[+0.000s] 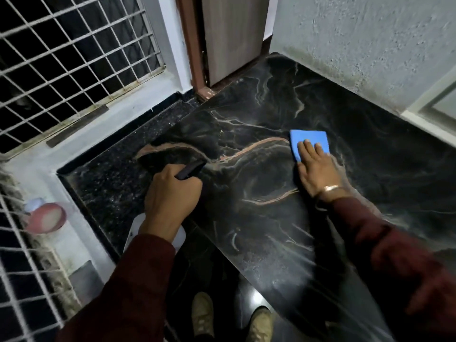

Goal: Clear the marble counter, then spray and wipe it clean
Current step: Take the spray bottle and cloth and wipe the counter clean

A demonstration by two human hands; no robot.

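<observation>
We see the black marble table [259, 169] running from the near edge to the far corner, its surface veined with pale and pinkish streaks. On it, toward the right, lies a blue cloth [308, 140], folded flat. Our right hand [318, 169] lies on the near part of the cloth, fingers straight and close together, palm down, pressing it against the marble. A metal bangle [332, 188] sits on that wrist, just above a dark red sleeve [385, 243].

Our left hand [170, 198] is well apart from the right, over the left part of the table. Its fingers are curled round the head of a spray bottle [158, 233]; the dark nozzle [191, 170] sticks out past the knuckles toward the middle of the marble, and the white body of the bottle shows below the wrist. We cannot tell whether the trigger is squeezed.

Left of the veined slab runs a strip of speckled black stone [111, 183], and beyond it a pale ledge under a window with a white metal grille [74, 58]. A pinkish round object [47, 218], blurred, sits on the ledge at the left. At the far end stands a wooden door [234, 38] in a brown frame, and a rough pale wall [357, 45] borders the table on the right. Below, two light shoes [202, 314] stand on a dark glossy floor [251, 297].
</observation>
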